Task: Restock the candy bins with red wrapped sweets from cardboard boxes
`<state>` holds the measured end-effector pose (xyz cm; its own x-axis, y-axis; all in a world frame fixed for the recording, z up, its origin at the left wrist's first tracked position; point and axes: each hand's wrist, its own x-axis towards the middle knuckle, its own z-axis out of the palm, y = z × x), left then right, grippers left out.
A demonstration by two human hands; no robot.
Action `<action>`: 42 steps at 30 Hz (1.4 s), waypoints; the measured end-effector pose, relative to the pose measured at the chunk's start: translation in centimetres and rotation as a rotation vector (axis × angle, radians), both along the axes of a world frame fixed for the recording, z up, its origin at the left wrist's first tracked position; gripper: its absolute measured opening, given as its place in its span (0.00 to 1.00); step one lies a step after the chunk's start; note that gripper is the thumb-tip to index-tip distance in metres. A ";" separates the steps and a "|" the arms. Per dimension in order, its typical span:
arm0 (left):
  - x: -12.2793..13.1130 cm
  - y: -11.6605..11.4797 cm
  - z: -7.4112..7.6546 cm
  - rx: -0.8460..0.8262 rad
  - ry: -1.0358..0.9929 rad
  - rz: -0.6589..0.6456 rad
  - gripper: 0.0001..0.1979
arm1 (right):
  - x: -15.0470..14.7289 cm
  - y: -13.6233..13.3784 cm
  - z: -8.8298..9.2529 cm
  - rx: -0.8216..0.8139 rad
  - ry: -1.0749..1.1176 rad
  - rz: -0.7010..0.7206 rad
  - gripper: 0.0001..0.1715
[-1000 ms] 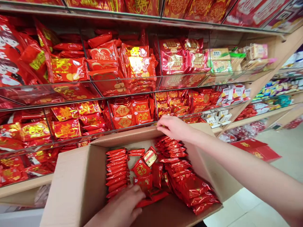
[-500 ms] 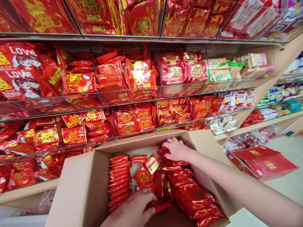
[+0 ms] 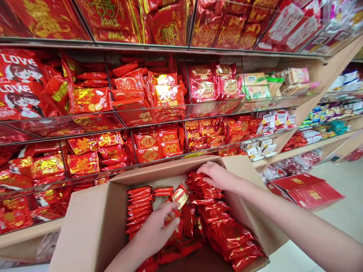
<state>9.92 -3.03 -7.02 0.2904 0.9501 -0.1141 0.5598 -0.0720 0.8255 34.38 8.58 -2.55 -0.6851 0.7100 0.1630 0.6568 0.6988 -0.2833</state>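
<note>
An open cardboard box (image 3: 93, 223) sits in front of me, filled with small red foil packets (image 3: 229, 238). My left hand (image 3: 155, 230) reaches into the middle of the box with its fingers curled over a loose red packet (image 3: 176, 226), beside a gold-and-red packet (image 3: 180, 195). My right hand (image 3: 219, 176) rests at the far right of the box, fingers bent down over the top of a stack of red packets (image 3: 204, 187). A neat row of packets (image 3: 138, 207) stands along the left side of the box.
Glass-fronted shelves (image 3: 159, 113) behind the box hold many red and gold packets in compartments. Paler boxed goods (image 3: 259, 85) lie further right. Red flat boxes (image 3: 309, 190) rest on a low shelf at right, above a pale tiled floor.
My left hand moved up from the box's near edge onto the loose packets in the middle. My right hand dropped from the box's far rim onto the right stack.
</note>
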 end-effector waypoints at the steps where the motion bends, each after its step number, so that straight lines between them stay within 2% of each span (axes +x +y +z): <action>1: 0.3 0.5 0.3 0.044 -0.052 0.065 0.20 | 0.0 -0.4 0.5 -0.004 0.053 0.002 0.14; 4: 1.4 2.0 1.7 0.191 -0.194 0.222 0.28 | -0.4 -1.7 2.0 -0.139 0.262 0.003 0.14; 7: 2.5 3.4 3.1 0.210 -0.355 0.227 0.34 | -1.6 -3.0 2.5 -0.451 0.506 0.046 0.13; 10: 3.1 3.8 3.4 0.079 -0.514 0.157 0.23 | -3.2 -4.1 1.7 -0.777 0.772 0.022 0.13; 12: 3.2 3.3 2.9 -0.001 -0.607 0.179 0.16 | -4.0 -4.6 0.7 -0.976 0.909 -0.053 0.15; 14: 3.1 2.5 2.1 -0.082 -0.704 0.234 0.16 | -4.5 -4.8 -0.4 -1.084 0.946 -0.100 0.16; 17: 2.9 1.3 1.2 -0.196 -0.776 0.228 0.18 | -4.9 -4.8 -1.9 -0.958 0.837 -0.098 0.13; 20: 2.8 0.9 0.9 -0.239 -0.706 0.207 0.20 | -5.0 -4.8 -2.8 -0.780 0.698 -0.078 0.09; 23: 3.2 1.1 0.9 -0.132 -0.637 0.334 0.17 | -5.6 -5.1 -2.8 -0.759 0.763 -0.088 0.11; 26: 4.2 1.4 1.0 0.018 -0.657 0.510 0.17 | -6.6 -5.7 -2.4 -0.701 1.018 -0.255 0.15; 28: 5.0 1.5 1.4 0.083 -0.703 0.616 0.18 | -7.3 -6.0 -2.1 -0.605 1.103 -0.386 0.18; 31: 5.8 1.6 2.3 0.159 -0.750 0.698 0.18 | -7.9 -6.3 -1.5 -0.418 1.054 -0.455 0.23; 34: 5.8 1.9 3.1 0.235 -0.729 0.734 0.19 | -7.9 -6.3 -0.9 -0.219 0.968 -0.448 0.23; 37: 5.1 1.8 3.6 0.259 -0.663 0.739 0.20 | -7.6 -6.1 -0.2 -0.106 0.924 -0.424 0.23; 40: 4.5 1.3 4.0 0.285 -0.550 0.678 0.19 | -7.2 -5.9 0.4 -0.076 0.950 -0.416 0.24; 42: 4.5 1.0 4.3 0.332 -0.459 0.662 0.19 | -7.2 -6.0 0.6 -0.118 1.037 -0.438 0.24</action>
